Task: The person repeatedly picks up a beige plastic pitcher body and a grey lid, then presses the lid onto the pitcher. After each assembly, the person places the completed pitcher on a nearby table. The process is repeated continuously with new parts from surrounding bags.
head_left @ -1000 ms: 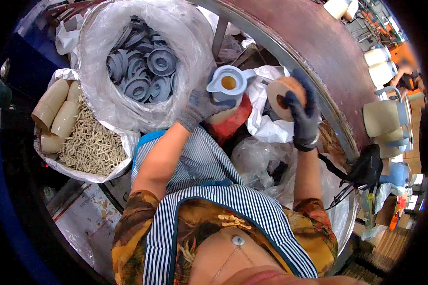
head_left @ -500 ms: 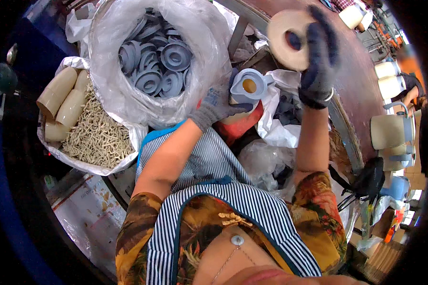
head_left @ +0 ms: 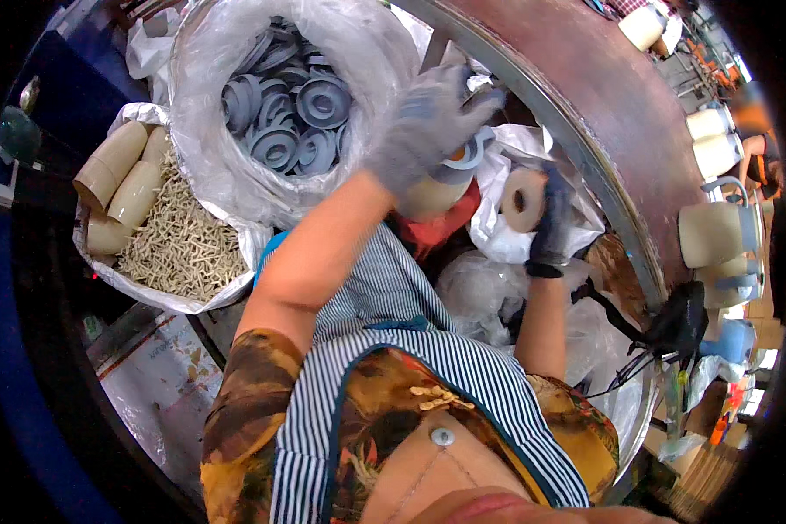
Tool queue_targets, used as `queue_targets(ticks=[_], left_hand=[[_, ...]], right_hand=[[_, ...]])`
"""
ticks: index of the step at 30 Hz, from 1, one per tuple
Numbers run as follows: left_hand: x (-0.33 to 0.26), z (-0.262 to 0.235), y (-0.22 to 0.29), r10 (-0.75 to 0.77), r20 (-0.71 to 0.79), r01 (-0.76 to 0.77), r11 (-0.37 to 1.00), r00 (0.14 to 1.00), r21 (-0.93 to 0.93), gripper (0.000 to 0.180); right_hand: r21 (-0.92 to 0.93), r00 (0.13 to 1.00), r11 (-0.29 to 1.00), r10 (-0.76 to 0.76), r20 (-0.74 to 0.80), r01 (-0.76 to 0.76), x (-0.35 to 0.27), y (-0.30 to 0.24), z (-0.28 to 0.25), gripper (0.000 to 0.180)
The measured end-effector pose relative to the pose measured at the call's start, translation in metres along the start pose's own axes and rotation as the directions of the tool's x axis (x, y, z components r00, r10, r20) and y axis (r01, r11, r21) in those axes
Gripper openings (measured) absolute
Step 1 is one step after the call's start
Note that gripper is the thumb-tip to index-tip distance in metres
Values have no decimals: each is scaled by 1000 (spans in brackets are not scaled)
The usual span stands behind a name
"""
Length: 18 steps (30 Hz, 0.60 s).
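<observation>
A cream jug [head_left: 430, 199] with a grey-blue spouted collar [head_left: 473, 155] stands tilted in front of my lap, against a red piece [head_left: 443, 229]. My gloved left hand [head_left: 432, 122] is over its upper side, blurred, with fingers spread; it partly hides the collar. To the right, my gloved right hand [head_left: 552, 218] grips the edge of a tan ring [head_left: 520, 201] with a round hole, which looks like a roll of tape. That ring is over a white plastic sack [head_left: 496, 231], whose contents are mostly hidden.
A large plastic-lined sack [head_left: 384, 52] holds grey-blue ring parts [head_left: 321, 103]. Left of it, another sack [head_left: 170, 301] has small tan pieces [head_left: 179, 249] and tan shells [head_left: 135, 194]. A reddish-brown table [head_left: 585, 79] curves along the right, with cream jugs [head_left: 706, 236] beyond. Another person's arm shows far right.
My right hand has come down and nearer with the tan ring, from above the table edge to the white sack. My left hand has left the jug's side and risen over its top.
</observation>
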<state>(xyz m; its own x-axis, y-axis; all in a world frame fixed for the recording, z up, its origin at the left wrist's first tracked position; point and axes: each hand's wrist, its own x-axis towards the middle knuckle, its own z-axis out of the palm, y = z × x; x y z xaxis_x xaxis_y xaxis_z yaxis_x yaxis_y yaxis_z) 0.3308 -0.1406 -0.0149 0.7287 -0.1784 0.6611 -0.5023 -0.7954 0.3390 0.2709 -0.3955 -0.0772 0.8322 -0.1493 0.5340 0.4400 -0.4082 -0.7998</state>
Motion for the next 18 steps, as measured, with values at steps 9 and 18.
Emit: queue_targets(ticks=[9,18], left_hand=[[-100,-50,-67,-359,402,523,727,842,-446,45],[-268,-224,-119,-637,-71,638,770,768,-2,42]], right_hand=[[-371,890,865,-167,425,339,-78,77,67,67],[-332,936,883,-264,232,331,-119,32,103,51]])
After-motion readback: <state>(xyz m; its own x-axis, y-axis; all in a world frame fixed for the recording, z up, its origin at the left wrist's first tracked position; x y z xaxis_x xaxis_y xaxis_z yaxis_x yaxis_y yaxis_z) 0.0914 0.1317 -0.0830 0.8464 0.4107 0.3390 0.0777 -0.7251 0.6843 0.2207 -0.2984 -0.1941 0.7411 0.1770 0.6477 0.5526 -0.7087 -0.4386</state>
